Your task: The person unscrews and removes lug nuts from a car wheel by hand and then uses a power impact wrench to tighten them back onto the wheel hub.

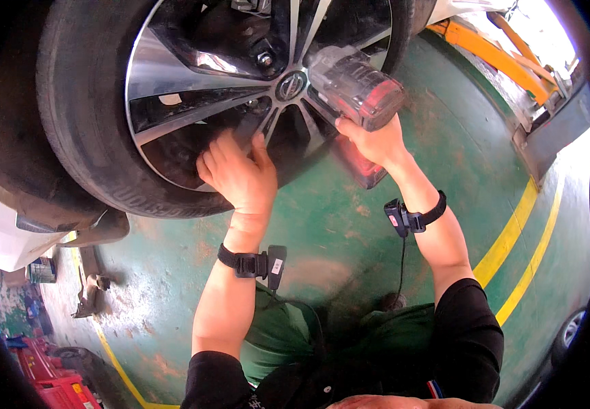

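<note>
My right hand [374, 141] is wrapped round the handle of a grey, black and red cordless impact wrench [355, 87]. The tool's front end points into the wheel just right of the centre cap [291, 86]; what its tip meets is hidden. Its red battery end [357, 161] hangs below my hand. Against the lower spokes of the alloy wheel [206, 86], my left hand [239, 172] has its thumb apart from the fingers, and I see nothing held in it. A lug nut [265, 59] shows in a recess above left of the cap.
The black tyre [80, 102] surrounds the wheel. An orange lift arm [492, 54] and a grey lift post [559, 133] stand to the right. Yellow lines [509, 232] cross the green floor. At lower left are red equipment [53, 371] and a metal part [90, 294].
</note>
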Demonstrator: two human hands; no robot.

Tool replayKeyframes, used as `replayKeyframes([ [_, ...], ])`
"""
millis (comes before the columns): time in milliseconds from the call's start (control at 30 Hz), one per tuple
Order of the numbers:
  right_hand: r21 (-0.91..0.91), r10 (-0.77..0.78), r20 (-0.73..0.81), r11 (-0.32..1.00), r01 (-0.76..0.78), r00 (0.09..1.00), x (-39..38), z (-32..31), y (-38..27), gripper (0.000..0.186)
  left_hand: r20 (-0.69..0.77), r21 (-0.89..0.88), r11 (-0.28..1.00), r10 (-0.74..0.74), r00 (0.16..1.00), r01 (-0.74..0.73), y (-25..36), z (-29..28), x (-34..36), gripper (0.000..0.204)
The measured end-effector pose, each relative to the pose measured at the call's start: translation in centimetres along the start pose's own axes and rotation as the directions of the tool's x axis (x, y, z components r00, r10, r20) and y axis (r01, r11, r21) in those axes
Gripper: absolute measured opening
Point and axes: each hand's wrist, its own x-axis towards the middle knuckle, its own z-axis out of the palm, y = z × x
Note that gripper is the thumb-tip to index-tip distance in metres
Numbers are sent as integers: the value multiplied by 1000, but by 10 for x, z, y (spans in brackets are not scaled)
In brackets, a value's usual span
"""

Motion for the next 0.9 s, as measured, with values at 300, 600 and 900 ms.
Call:
replayKeyframes([
  [300, -296, -155, 191, 932, 208, 969, 29, -47, 5, 40, 36, -16, 999, -34, 999, 35, 4, -5, 2, 46],
  [600, 508, 218, 231, 804, -309, 948, 2, 12, -13, 28, 46, -6, 999, -40, 998, 40, 5, -3, 4, 47],
  [900, 231, 145, 88, 959, -162, 986, 3, 2, 12, 28, 34, 36, 998, -58, 998, 57, 8, -2, 3, 46],
])
